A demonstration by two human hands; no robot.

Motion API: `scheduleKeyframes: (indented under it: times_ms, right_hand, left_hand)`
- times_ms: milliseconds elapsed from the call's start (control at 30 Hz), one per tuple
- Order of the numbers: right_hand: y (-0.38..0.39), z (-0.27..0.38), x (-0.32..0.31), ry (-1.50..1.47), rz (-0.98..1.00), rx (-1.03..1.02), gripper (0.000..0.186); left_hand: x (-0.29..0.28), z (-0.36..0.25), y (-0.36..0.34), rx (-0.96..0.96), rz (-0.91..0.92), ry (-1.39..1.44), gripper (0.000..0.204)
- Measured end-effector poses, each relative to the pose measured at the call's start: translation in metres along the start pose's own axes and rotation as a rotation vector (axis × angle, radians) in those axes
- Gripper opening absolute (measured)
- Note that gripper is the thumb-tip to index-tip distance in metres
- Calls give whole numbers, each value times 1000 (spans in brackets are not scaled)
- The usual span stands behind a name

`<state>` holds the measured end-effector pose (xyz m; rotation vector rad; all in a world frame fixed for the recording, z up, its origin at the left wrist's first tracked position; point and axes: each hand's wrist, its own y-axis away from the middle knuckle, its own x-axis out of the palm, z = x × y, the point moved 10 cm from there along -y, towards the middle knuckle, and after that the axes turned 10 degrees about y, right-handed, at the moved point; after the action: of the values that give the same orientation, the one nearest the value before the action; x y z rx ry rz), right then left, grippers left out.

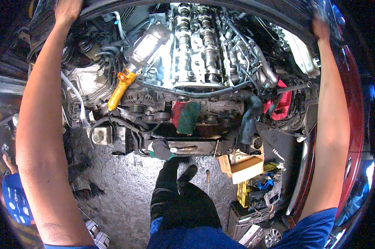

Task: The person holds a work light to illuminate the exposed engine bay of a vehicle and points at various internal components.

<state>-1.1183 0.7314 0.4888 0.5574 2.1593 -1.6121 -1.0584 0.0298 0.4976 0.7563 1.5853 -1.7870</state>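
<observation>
My left hand (68, 11) grips a dark panel edge (110, 7), apparently the bonnet, at the top left. My right hand (321, 25), slightly blurred, is closed on the same edge at the top right. Below both lies an engine bay with exposed camshafts (196, 41) in silvery metal. A yellow-handled work lamp (119, 92) rests at a slant left of them. A red and green cloth (186, 117) sits on the front of the engine, and a red plastic item (281, 103) is at the right. A black hose (250, 118) bends down beside the cloth.
My legs stand on the grey floor (112, 174) at the car's front. A cardboard box (245, 170), yellow toolbox (243, 195) and screwdriver (208, 180) are low on the right. The red car body (353, 124) borders the right. Another person's blue sleeve (13, 195) shows at far left.
</observation>
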Motion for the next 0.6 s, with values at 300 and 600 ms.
scheduleKeyframes:
  times_ms: [300,600]
  right_hand:
    - [2,-21,6,92,83,64,45]
    - [-3,1,-14,25,1,4,44]
  left_hand:
    - [2,-6,5,-73,65,-16,50]
    - [2,-11,8,-69,71,16,50]
